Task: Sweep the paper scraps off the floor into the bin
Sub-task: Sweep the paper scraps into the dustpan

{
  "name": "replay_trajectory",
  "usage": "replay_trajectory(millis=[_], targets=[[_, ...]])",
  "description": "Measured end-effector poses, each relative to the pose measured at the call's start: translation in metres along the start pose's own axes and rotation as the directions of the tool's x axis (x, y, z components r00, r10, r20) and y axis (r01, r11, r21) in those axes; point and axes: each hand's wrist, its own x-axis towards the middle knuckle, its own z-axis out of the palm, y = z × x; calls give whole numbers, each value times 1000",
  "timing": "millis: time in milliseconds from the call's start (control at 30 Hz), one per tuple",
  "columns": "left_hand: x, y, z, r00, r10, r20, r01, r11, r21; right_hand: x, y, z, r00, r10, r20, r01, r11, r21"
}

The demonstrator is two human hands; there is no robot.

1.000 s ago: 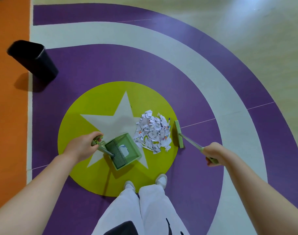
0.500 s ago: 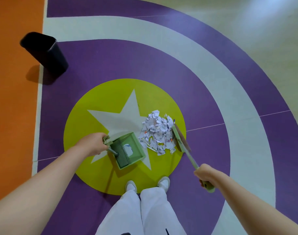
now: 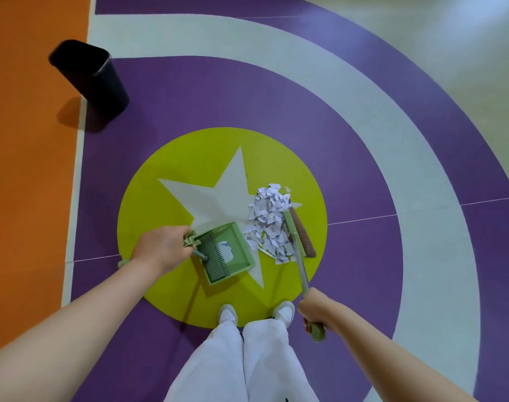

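Observation:
A pile of white paper scraps (image 3: 269, 223) lies on the yellow-green circle with a pale star. My left hand (image 3: 163, 248) grips the handle of a green dustpan (image 3: 228, 253), which sits on the floor just left of the pile and has a scrap or two inside. My right hand (image 3: 314, 310) grips the green handle of a broom (image 3: 298, 236), whose brush head presses against the right side of the pile. A black bin (image 3: 90, 78) stands at the far left, well apart from the pile.
My white shoes (image 3: 227, 313) and white trousers stand at the near edge of the circle. Purple and pale bands curve round it. An orange floor strip (image 3: 27, 169) runs along the left, beside the bin.
The broom head has swung from lying right of the pile to pushing into it, and the scraps have bunched leftward toward the dustpan. My right hand pulled back toward my body.

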Motion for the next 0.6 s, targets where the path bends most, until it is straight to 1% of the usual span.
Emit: replay_trajectory(millis=[133,267,367,500,600], targets=[[3,2,3,1000,16,-18,-16,1000,26,-15,-13,15,998,-35,56,34,999,21],[3,2,7,1000,18,-16,-17,999,30,-27,-22,28,994,-44,97,32,992,120],[3,1,7,1000,14,-21,-13,999,40,-33,-27,33,986,-77,149,61,992,109],[5,2,9,1000,12,-21,-11,999,31,-41,-33,36,983,-90,158,63,984,169],[4,3,11,1000,14,-18,-14,999,30,-46,-33,40,980,-104,172,77,984,160]])
